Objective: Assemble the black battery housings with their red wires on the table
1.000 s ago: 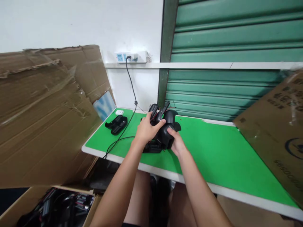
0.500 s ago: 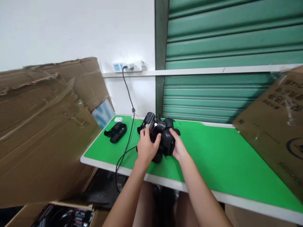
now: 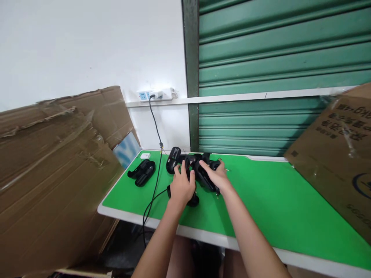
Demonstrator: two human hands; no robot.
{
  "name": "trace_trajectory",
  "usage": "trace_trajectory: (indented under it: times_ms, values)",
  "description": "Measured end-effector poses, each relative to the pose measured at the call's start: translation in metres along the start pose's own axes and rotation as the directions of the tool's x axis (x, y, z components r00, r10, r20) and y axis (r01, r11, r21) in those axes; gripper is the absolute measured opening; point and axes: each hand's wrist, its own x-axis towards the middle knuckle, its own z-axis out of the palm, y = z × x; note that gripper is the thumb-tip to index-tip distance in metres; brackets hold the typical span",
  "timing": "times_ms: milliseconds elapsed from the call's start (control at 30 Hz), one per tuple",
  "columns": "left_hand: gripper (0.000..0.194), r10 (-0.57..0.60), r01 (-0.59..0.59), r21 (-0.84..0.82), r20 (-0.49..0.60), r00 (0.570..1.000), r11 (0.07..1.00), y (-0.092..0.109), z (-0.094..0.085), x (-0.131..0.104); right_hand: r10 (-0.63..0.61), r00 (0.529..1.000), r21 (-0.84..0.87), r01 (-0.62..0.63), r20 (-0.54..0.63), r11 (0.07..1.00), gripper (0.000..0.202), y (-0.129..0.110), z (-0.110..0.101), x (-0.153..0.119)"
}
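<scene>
My right hand (image 3: 216, 175) is closed round a dark, rounded plastic housing (image 3: 204, 178), with the thumb on its top. Beside it, my left hand (image 3: 182, 186) has its thumb and fingers bent round a small black part with a red wire (image 3: 188, 166); the hand hides much of this part. Behind my left fingers lies a glossy black two-lobed shell (image 3: 173, 159). Another black piece (image 3: 193, 200) rests on the green tabletop under my left hand. Further left lies a pair of black shells (image 3: 142, 173).
A black cable (image 3: 159, 170) runs from the wall power strip (image 3: 156, 95) across the green table (image 3: 278, 204) and over its front edge. A small white block (image 3: 145, 156) sits at the back left. Large cardboard boxes stand left (image 3: 58, 185) and right (image 3: 339, 162).
The black housing in my right hand has turned and tilted, and the right hand now grips it from above. My left hand stays close by. The view has tipped slightly upward.
</scene>
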Motion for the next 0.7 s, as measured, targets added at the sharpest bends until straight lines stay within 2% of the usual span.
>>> trace_trajectory:
  times_ms: [67, 133, 267, 400, 500, 567, 633, 700]
  values:
    - [0.062, -0.006, 0.005, 0.024, 0.039, 0.999, 1.0, -0.001, -0.008, -0.001, 0.055, 0.997, -0.241, -0.064, -0.048, 0.968, 0.13, -0.007, 0.003, -0.003]
    - [0.061, -0.005, 0.003, 0.051, 0.05, 0.999, 0.999, -0.004, -0.016, -0.004, 0.053, 0.998, -0.414, -0.054, -0.014, 0.909, 0.127, -0.016, 0.005, -0.008]
    - [0.054, 0.027, -0.028, 0.077, 0.013, 1.0, 0.997, -0.016, -0.025, -0.009, 0.048, 0.994, -0.653, 0.027, 0.097, 0.757, 0.111, -0.038, 0.003, -0.016]
    - [0.048, 0.065, -0.063, 0.042, -0.043, 0.997, 0.997, -0.035, -0.019, -0.012, 0.029, 0.994, -0.786, 0.062, 0.101, 0.615, 0.099, -0.046, -0.005, -0.021]
    - [0.044, 0.14, -0.142, 0.002, -0.17, 0.975, 0.99, -0.048, -0.02, -0.014, -0.066, 0.997, -0.841, 0.075, 0.047, 0.536, 0.091, -0.042, -0.018, -0.023]
    - [0.038, 0.187, -0.193, 0.012, -0.308, 0.933, 0.981, -0.056, -0.028, -0.013, -0.118, 0.993, -0.862, 0.063, 0.004, 0.502, 0.084, -0.037, -0.027, -0.023]
    - [0.036, 0.179, -0.173, 0.054, -0.443, 0.879, 0.983, -0.064, -0.041, -0.009, -0.139, 0.99, -0.867, 0.039, -0.034, 0.497, 0.076, -0.032, -0.035, -0.022]
    - [0.045, 0.123, -0.089, 0.09, -0.522, 0.844, 0.992, -0.074, -0.053, -0.002, -0.161, 0.985, -0.849, 0.039, -0.054, 0.527, 0.068, -0.026, -0.042, -0.02]
